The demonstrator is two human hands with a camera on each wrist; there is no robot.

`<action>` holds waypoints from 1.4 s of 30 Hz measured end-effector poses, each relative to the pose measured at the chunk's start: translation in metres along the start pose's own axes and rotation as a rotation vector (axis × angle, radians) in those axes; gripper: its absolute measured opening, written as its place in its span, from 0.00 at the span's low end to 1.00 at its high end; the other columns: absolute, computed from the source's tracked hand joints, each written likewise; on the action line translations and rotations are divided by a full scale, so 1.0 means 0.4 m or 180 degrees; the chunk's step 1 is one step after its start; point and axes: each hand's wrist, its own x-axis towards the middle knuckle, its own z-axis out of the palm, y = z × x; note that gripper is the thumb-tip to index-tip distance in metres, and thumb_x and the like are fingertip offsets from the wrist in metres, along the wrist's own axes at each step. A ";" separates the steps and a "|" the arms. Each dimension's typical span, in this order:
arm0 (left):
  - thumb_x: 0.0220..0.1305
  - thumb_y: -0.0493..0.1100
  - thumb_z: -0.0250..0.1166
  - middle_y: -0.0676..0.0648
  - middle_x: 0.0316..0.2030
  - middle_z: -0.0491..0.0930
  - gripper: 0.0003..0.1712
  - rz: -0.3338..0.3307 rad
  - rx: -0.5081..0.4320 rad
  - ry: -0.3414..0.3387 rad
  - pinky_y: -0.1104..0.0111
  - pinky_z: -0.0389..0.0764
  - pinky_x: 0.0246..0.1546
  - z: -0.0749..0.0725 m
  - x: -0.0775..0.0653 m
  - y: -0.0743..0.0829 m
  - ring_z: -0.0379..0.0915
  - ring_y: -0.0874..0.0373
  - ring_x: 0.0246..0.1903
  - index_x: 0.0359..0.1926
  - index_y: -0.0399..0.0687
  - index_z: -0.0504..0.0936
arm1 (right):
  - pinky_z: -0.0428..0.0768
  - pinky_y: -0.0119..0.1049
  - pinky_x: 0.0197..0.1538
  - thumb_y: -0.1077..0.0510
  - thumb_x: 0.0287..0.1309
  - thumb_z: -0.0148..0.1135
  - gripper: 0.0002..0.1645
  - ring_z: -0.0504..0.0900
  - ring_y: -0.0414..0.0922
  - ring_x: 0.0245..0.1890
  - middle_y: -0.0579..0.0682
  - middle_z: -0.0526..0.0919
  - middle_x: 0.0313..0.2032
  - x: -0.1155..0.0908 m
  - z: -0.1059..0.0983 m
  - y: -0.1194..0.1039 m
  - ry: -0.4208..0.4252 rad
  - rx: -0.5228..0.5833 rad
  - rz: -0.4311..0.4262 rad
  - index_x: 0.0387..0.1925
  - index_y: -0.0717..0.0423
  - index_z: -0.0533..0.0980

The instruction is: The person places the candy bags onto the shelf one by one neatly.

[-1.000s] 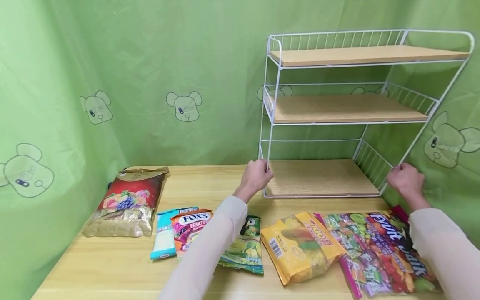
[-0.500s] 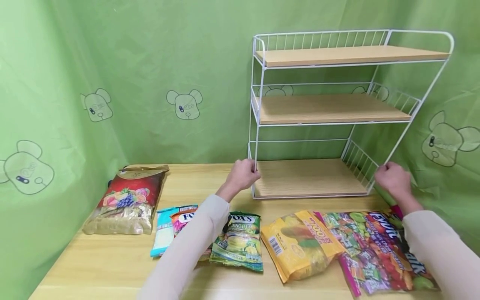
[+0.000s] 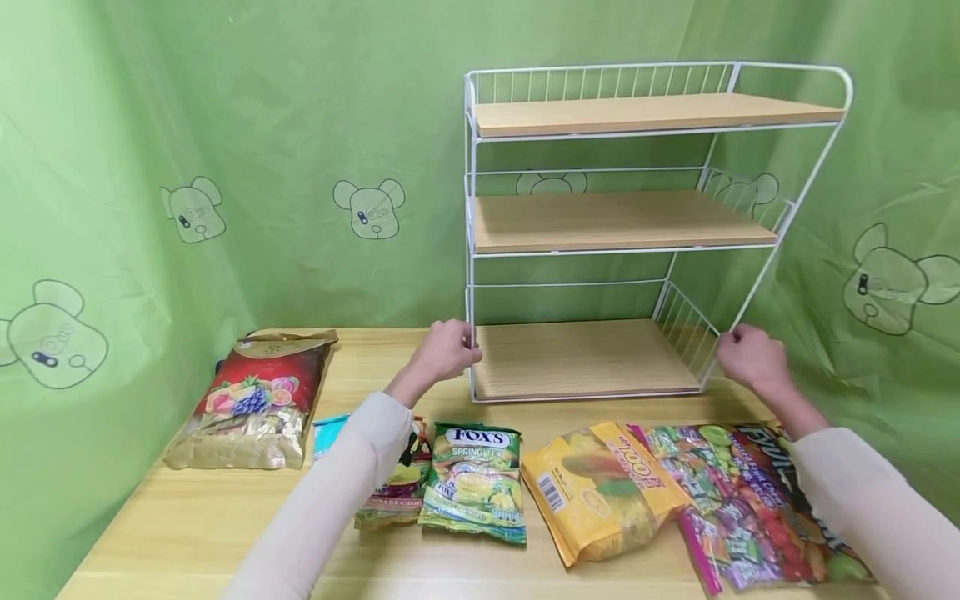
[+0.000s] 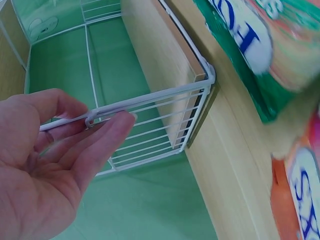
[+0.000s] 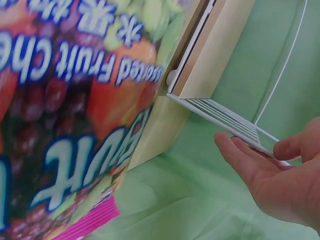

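Note:
A white wire rack (image 3: 588, 392) with three wooden shelves stands towards the back right of the table. My left hand (image 3: 445, 350) grips its front left upright low down, level with the bottom shelf. In the left wrist view, the thumb and fingers of the left hand (image 4: 55, 155) close around the white wire above the barred side panel. On the other side, my right hand (image 3: 752, 357) holds the sloping right upright just above its foot. The right wrist view shows the thumb and fingers of that right hand (image 5: 280, 170) pinching the wire.
Candy bags lie along the front: a blue one (image 3: 327, 432), a dark fruit one (image 3: 397, 492), a green Fox's bag (image 3: 477, 483), a yellow bag (image 3: 603, 492) and a Fruit Chews bag (image 3: 750, 500). A red and gold bag (image 3: 258, 400) lies far left. Green curtain (image 3: 300, 108) encloses the table.
The rack has slid left across the table with both my hands on its uprights. My left sleeve now covers much of the blue bag, and the green Fox's bag is uncovered.

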 end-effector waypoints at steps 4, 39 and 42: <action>0.65 0.38 0.64 0.43 0.32 0.88 0.05 -0.0070 -0.0136 -0.0037 0.73 0.83 0.22 -0.021 -0.022 -0.031 0.80 0.59 0.21 0.31 0.42 0.83 | 0.73 0.37 0.18 0.51 0.75 0.33 0.32 0.74 0.47 0.20 0.55 0.78 0.24 -0.005 0.017 -0.027 -0.0090 0.0045 -0.0081 0.55 0.79 0.68; 0.68 0.37 0.60 0.32 0.40 0.86 0.10 -0.0539 -0.0598 0.0151 0.59 0.91 0.34 -0.169 -0.132 -0.234 0.86 0.41 0.36 0.44 0.32 0.82 | 0.68 0.34 0.16 0.61 0.73 0.42 0.18 0.67 0.44 0.15 0.52 0.72 0.19 -0.039 0.160 -0.238 0.0036 0.0094 -0.0747 0.40 0.71 0.76; 0.69 0.38 0.60 0.34 0.40 0.86 0.09 -0.0559 -0.0601 0.0178 0.65 0.91 0.32 -0.173 -0.135 -0.239 0.86 0.43 0.36 0.42 0.35 0.82 | 0.68 0.35 0.17 0.61 0.72 0.43 0.17 0.67 0.44 0.15 0.52 0.73 0.19 -0.038 0.161 -0.245 0.0059 0.0089 -0.0751 0.39 0.70 0.76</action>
